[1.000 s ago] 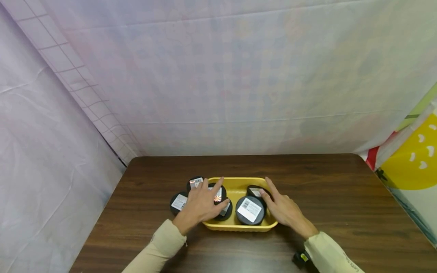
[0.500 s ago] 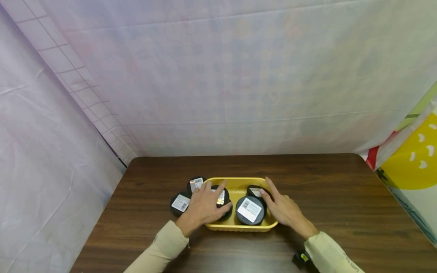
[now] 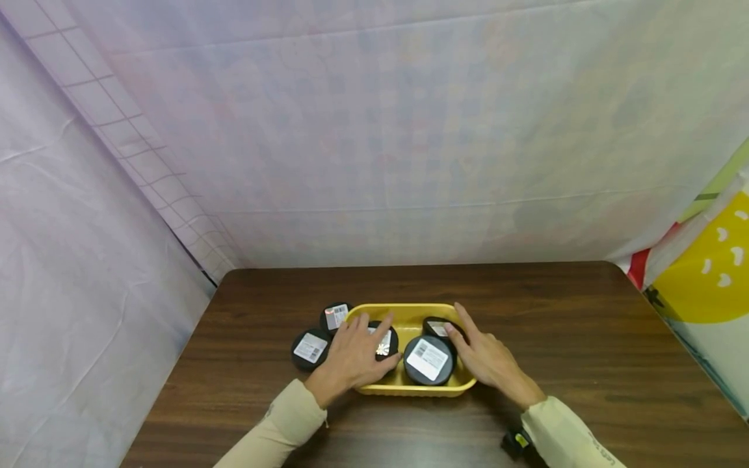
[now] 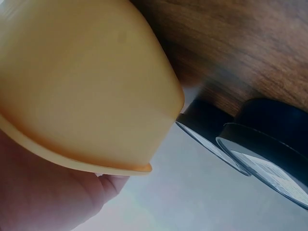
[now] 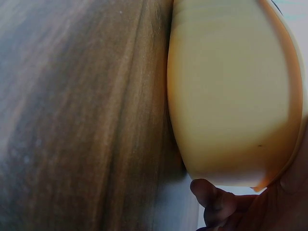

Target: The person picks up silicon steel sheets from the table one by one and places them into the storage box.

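Note:
A yellow plastic basket (image 3: pixel 409 305) sits on the table, its outer wall filling much of both wrist views. My left hand (image 3: pixel 354 357) is over its left end, thumb and index finger spread around a black round container (image 3: pixel 383 341) with a white label. The lower part of this container is hidden. At the right end, my right hand (image 3: pixel 488 357) holds the rim, thumb inside and fingers outside; in the right wrist view its fingers (image 5: pixel 216 199) curl by the basket's corner. Two more black round containers lie inside near it, the front one (image 3: pixel 429 361) flat, the rear one (image 3: pixel 445 328) partly covered.
Left of the basket, two black labelled containers stand on the wooden table (image 3: pixel 234 364), one at the back (image 3: pixel 336 317) and one in front (image 3: pixel 311 349). A small black object (image 3: pixel 516 443) is beside the right sleeve. Pale patterned cloth (image 3: pixel 409 130) hangs behind the table.
My left hand has shifted slightly right with the round container, which now covers another container seen beneath it earlier. My right hand has stayed in place.

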Demonstrator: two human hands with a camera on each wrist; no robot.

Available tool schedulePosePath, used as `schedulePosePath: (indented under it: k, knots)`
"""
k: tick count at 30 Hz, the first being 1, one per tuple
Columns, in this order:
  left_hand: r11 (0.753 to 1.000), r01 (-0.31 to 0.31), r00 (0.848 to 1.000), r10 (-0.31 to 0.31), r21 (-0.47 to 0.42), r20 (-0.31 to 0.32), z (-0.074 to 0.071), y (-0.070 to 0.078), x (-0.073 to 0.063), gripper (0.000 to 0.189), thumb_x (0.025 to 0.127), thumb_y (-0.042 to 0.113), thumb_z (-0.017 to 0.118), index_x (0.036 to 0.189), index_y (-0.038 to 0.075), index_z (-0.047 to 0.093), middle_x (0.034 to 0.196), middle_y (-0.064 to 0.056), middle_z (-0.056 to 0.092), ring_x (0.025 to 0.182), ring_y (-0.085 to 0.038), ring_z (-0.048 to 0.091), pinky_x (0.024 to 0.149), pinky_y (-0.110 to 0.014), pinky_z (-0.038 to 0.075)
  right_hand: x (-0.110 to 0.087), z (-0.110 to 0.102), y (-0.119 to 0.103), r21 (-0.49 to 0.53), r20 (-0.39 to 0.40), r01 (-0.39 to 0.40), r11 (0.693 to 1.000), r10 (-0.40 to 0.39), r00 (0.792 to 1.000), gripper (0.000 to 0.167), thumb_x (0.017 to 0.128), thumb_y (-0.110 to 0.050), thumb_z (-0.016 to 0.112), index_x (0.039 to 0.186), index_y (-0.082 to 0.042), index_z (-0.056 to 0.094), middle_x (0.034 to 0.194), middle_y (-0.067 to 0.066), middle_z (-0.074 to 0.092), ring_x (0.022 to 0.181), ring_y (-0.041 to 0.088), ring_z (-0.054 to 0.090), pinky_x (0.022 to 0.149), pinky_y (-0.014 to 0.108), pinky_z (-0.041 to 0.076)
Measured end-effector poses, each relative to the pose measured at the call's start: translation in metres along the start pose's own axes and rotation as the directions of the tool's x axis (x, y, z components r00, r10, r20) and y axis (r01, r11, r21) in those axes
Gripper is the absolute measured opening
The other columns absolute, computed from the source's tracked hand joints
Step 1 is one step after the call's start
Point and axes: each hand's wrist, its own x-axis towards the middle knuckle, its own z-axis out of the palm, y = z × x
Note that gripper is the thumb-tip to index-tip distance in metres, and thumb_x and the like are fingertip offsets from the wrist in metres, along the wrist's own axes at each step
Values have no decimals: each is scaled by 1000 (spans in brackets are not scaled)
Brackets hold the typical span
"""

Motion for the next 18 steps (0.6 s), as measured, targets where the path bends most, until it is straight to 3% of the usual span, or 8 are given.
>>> schedulePosePath:
  k: [18]
  knots:
    - [1000,-26,998,26,-1,55,-1,1,1,73,93,67,43,156,29,34,109,-10,53,97,-22,54,82,-41,45,0,-1,-1,1,9,-1,1000,1,1000,74,101,-65,23,160,-21,16,127,34,59,100,44,65,75,56,50]
